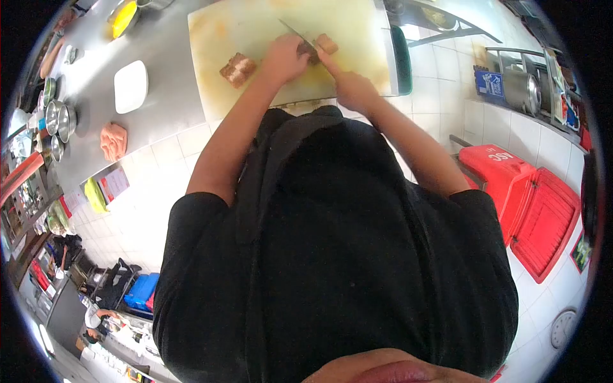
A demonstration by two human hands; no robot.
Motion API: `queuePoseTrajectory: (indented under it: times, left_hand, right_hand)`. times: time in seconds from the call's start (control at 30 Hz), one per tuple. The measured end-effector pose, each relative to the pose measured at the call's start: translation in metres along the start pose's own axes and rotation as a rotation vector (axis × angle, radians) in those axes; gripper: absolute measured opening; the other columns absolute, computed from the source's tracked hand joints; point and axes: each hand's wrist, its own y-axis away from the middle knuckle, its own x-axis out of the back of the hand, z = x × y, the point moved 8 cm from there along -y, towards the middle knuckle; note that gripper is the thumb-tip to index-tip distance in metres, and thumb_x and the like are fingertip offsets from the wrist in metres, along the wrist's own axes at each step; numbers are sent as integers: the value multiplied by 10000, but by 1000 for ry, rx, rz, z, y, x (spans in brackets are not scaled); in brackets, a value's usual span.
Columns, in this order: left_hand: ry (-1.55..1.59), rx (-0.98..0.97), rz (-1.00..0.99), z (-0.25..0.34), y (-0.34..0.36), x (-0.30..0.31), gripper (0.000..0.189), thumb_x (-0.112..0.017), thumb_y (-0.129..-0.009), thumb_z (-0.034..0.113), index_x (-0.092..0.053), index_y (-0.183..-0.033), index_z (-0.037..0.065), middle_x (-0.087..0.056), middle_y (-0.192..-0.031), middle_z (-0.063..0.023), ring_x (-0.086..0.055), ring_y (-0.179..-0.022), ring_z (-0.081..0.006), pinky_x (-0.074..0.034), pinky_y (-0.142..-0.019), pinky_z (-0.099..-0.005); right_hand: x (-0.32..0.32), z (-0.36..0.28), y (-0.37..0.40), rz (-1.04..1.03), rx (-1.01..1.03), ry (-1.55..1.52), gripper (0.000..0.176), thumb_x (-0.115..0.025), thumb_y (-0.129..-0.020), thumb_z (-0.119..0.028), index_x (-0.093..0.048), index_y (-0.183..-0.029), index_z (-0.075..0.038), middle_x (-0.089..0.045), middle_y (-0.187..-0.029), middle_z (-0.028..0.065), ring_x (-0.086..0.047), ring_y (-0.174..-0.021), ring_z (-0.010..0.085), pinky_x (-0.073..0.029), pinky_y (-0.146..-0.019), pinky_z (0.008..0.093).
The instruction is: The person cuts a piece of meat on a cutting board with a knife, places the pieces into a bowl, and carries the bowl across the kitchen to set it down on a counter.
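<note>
On a stained pale cutting board (255,25), my left hand (285,59) is closed over a brown piece of food (311,52), pressing it down. My right hand (354,88) grips the handle of a knife (294,30), whose blade lies across that piece and points to the upper left. A small cut piece (327,43) rests just right of the blade. Further left on the board sits a larger brown chunk with a pale band (237,69), touched by neither hand.
The steel counter (167,83) holds a white tray (131,87), a crumpled pink cloth (113,141), metal bowls (66,121) and a bowl with yellow contents (123,19). An open red bin (498,172) stands on the right. Other people are at the left edge and lower left.
</note>
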Motion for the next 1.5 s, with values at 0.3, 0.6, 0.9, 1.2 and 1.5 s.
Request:
queuePoseTrajectory:
  times: [0.3,0.6,0.9,1.2,1.5]
  left_hand:
    - [12,-47,156,12,7,26,381,-767,-848,277,-650,-1129,50,-658,-1096,-162,-635,-1038,-380,-514,-934,-482]
    - [80,-120,181,31,5,36,392,-763,-855,271,-649,-1162,55,-644,-1111,-145,-627,-1062,-364,-513,-932,-456]
    - [105,-174,99,40,-13,14,430,-760,-847,245,-633,-1210,53,-651,-1146,-155,-624,-1086,-371,-507,-966,-461]
    - [64,-79,24,28,-19,-1,441,-745,-876,278,-641,-1240,51,-663,-1197,-188,-631,-1093,-392,-512,-987,-469]
    - [144,-129,97,34,-18,19,440,-716,-853,256,-632,-1227,40,-656,-1164,-174,-597,-1137,-384,-494,-1003,-477]
  right_hand:
    - [36,2,26,89,-46,41,891,-541,-908,-35,-149,-1649,-336,-724,-914,249,-722,-859,429,-563,-760,516]
    - [64,13,61,10,-129,189,942,-547,-873,2,-153,-1652,-353,-727,-906,235,-724,-836,406,-569,-764,510]
    - [61,8,49,11,-28,263,941,-584,-851,2,-196,-1646,-316,-735,-914,216,-732,-847,385,-576,-742,501]
    - [49,9,24,1,-23,201,937,-559,-870,27,-180,-1650,-329,-722,-979,249,-712,-905,424,-553,-785,509]
    - [25,26,-5,42,-14,129,866,-542,-940,-89,-122,-1648,-359,-734,-919,242,-736,-854,419,-576,-750,528]
